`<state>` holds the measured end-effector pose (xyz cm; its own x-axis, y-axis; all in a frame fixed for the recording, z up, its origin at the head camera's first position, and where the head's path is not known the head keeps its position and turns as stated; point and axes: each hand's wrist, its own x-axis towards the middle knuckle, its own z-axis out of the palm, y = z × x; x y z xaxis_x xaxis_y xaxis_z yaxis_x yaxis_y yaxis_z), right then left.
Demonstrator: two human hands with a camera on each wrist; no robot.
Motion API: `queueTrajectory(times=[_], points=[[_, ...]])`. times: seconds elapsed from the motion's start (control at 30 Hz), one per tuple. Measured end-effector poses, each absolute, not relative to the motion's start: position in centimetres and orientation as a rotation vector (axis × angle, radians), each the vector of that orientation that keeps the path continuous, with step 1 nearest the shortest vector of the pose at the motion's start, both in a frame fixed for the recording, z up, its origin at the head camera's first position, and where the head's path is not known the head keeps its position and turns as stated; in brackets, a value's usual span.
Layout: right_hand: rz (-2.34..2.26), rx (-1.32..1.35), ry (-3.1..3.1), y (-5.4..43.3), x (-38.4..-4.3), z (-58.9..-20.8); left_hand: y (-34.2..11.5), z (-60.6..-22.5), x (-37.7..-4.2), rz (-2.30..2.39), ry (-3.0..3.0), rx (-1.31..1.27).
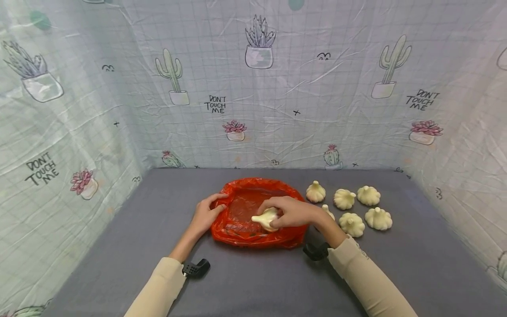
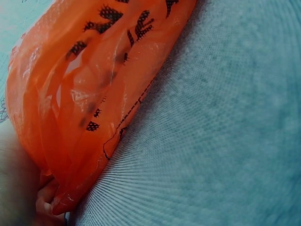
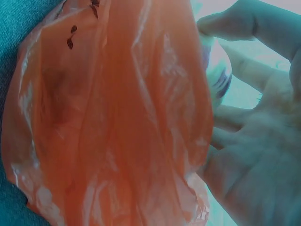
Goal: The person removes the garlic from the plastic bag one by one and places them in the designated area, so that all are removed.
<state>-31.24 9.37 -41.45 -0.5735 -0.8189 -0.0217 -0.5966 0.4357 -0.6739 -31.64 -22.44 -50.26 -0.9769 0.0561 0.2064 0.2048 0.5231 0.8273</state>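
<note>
A red plastic bag (image 1: 241, 240) lies on the grey table with its mouth spread wide. My left hand (image 1: 207, 214) grips the bag's left rim, thumb and fingers around the film; in the left wrist view the bag (image 2: 84, 94) covers most of those fingers. Over the bag's opening, my right hand (image 1: 295, 212) holds a garlic bulb (image 1: 266, 219) between thumb and fingers, its stem pointing left. The right wrist view shows part of this bulb (image 3: 221, 70) behind the bag's side (image 3: 117, 113), with the right hand (image 3: 258, 103) around it.
Right of the bag several more garlic bulbs (image 1: 351, 224) sit on the table (image 1: 253, 281); one bulb (image 1: 328, 211) is partly hidden by the right forearm. A curtain (image 1: 285, 132) printed with cacti stands behind the table and on both sides.
</note>
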Motion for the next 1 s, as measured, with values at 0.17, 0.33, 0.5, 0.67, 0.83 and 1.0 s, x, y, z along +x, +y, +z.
queueTrajectory(times=[0.17, 0.33, 0.5, 0.67, 0.83, 1.0], points=[[-0.946, -1.187, 2.405, 9.9, -31.2, -41.3, -22.5, -50.3, -31.5, -1.434, -2.614, -0.213], [-1.025, -1.133, 2.458, 10.3, -31.4, -41.3, -22.5, -50.2, -31.5, -1.431, -2.614, -0.21], [-1.067, -1.116, 2.501, 10.6, -31.7, -41.4, -22.4, -50.0, -31.4, -1.421, -2.618, -0.215], [-1.08, -1.116, 2.52, 10.6, -32.1, -41.8, -22.3, -49.8, -31.3, -1.433, -2.615, -0.211], [-1.068, -1.13, 2.528, 10.4, -32.2, -42.3, -22.3, -49.8, -31.3, -1.428, -2.618, -0.203], [-1.058, -1.126, 2.522, 10.2, -32.3, -42.6, -22.3, -49.8, -31.4, -1.427, -2.614, -0.205]])
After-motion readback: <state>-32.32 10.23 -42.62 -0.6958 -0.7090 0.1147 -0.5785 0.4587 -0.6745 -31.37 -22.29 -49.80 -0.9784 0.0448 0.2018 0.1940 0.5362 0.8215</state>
